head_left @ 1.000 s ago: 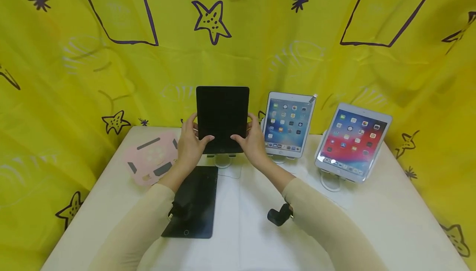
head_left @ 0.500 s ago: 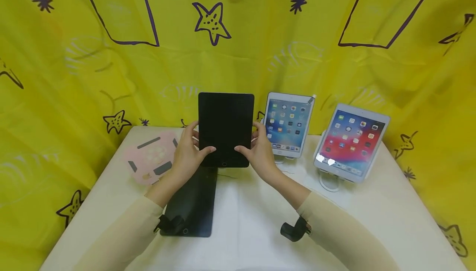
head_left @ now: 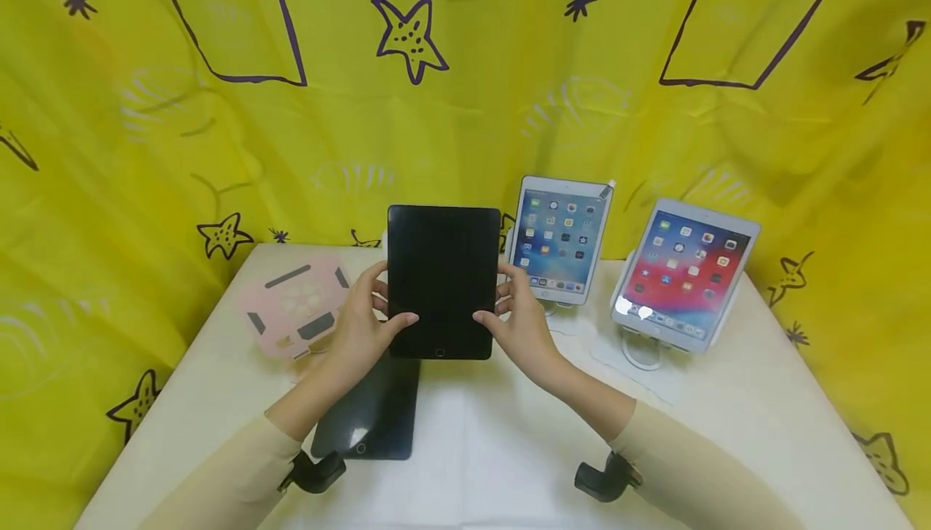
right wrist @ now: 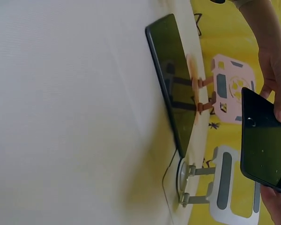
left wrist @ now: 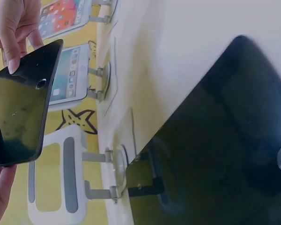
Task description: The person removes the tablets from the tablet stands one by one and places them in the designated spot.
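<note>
Both hands hold a dark-screened black tablet (head_left: pixel 444 279) upright above the middle of the white table (head_left: pixel 509 449). My left hand (head_left: pixel 385 301) grips its left edge, thumb on the front glass. My right hand (head_left: pixel 498 297) grips the right edge the same way. In the left wrist view the tablet (left wrist: pixel 18 117) hangs in front of an empty white stand (left wrist: pixel 61 178); the right wrist view shows the tablet (right wrist: pixel 267 140) and that stand (right wrist: pixel 225 187) too. A second black tablet (head_left: pixel 371 409) lies flat under my left forearm.
Two lit tablets (head_left: pixel 558 239) (head_left: pixel 684 271) lean on stands at the back right. A pink stand (head_left: pixel 294 308) lies at the back left. Yellow patterned cloth (head_left: pixel 465 94) walls in the table on three sides.
The held tablet has come down and toward me, away from the stand behind it. Both forearms have drawn back with it.
</note>
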The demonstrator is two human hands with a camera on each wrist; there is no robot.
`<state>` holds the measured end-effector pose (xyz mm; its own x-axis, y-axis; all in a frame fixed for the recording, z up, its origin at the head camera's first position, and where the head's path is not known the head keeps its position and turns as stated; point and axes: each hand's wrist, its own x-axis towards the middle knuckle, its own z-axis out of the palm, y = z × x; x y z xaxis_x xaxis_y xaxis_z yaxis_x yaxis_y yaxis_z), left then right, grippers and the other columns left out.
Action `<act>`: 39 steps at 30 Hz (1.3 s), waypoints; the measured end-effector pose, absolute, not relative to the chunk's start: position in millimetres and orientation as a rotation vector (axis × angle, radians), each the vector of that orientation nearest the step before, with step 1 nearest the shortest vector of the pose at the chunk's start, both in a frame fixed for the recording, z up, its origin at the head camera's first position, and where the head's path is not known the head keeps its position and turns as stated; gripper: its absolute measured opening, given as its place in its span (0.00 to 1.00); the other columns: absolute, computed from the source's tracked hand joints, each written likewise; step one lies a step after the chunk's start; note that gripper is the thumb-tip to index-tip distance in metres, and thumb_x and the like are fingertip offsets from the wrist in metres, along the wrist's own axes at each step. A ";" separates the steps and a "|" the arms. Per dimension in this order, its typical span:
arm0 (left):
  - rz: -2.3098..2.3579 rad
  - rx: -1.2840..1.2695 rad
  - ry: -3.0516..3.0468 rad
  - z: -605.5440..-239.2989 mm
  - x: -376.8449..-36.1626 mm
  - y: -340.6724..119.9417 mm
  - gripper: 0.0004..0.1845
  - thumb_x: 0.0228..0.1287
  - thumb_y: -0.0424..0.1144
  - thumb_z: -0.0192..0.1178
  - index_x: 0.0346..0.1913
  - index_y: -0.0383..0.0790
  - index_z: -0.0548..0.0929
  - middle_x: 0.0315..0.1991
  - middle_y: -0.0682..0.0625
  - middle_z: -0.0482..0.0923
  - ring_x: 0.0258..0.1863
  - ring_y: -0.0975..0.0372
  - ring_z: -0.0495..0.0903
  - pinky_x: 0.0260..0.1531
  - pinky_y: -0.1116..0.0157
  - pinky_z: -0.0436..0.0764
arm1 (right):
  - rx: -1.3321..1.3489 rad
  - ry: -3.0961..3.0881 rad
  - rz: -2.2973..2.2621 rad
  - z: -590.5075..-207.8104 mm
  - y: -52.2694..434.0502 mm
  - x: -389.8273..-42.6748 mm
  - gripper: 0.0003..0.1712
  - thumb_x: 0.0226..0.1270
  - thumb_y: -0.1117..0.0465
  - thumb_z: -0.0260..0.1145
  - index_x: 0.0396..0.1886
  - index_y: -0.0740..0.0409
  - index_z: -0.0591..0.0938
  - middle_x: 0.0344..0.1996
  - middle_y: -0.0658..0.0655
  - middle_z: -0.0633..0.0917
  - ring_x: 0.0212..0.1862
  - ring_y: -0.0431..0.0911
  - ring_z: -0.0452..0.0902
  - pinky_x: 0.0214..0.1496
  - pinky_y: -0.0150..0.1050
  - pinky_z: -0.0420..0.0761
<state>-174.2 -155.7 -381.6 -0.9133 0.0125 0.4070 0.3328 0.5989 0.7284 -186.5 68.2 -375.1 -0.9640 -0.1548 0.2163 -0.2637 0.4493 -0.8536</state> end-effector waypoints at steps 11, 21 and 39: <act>-1.373 -0.268 -2.581 -395.0 -157.6 -156.4 0.40 0.49 0.30 0.71 0.65 0.34 0.64 0.37 0.43 0.72 0.31 0.59 0.75 0.30 0.69 0.75 | 0.319 -2.660 1.716 -386.9 81.1 -169.7 0.38 0.54 0.73 0.69 0.63 0.58 0.63 0.38 0.61 0.76 0.29 0.46 0.75 0.26 0.39 0.83; -1.638 -0.277 -2.643 -412.1 -147.8 -154.7 0.36 0.54 0.27 0.66 0.66 0.36 0.64 0.37 0.43 0.72 0.27 0.62 0.76 0.19 0.67 0.80 | 0.232 -2.676 1.879 -403.6 92.3 -154.3 0.38 0.53 0.75 0.69 0.62 0.57 0.64 0.33 0.60 0.76 0.24 0.44 0.75 0.24 0.45 0.83; -1.905 -0.355 -2.667 -452.0 -122.0 -151.8 0.35 0.58 0.34 0.65 0.64 0.25 0.61 0.36 0.44 0.69 0.24 0.67 0.76 0.18 0.66 0.82 | 0.000 -2.789 2.083 -430.9 102.5 -133.5 0.40 0.49 0.75 0.70 0.61 0.61 0.64 0.33 0.59 0.75 0.22 0.45 0.74 0.21 0.47 0.82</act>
<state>-122.0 -151.8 -452.0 -0.9649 0.2625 -0.0009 0.0842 0.3128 0.9461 -133.5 102.5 -430.9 -0.9430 -0.1990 -0.2668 0.1993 0.3045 -0.9314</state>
